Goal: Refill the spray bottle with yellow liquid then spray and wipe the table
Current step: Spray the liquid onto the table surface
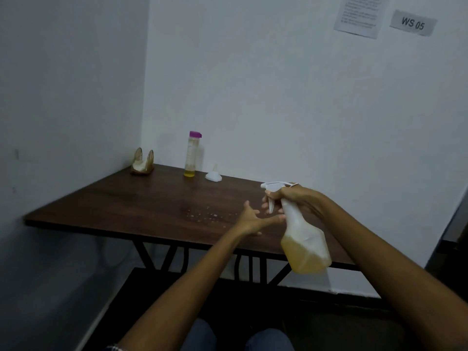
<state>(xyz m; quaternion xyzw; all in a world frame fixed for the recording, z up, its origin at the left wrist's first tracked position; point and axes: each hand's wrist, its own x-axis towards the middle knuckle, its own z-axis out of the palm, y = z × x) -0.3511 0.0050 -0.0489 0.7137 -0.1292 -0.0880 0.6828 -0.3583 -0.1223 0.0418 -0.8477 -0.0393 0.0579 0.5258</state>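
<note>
Far left of centre, a napkin holder sits at the table's back edge, then the purple-capped bottle with a little yellow left, then a white funnel. Mid-frame, droplets dot the wood — left hand hovers just beyond them, fingers spread, holding nothing. Right of it, the right hand grips the spray bottle at the neck — long axis near upright, leaning slightly, nozzle pointing left toward the droplets. Wiping looks next.
</note>
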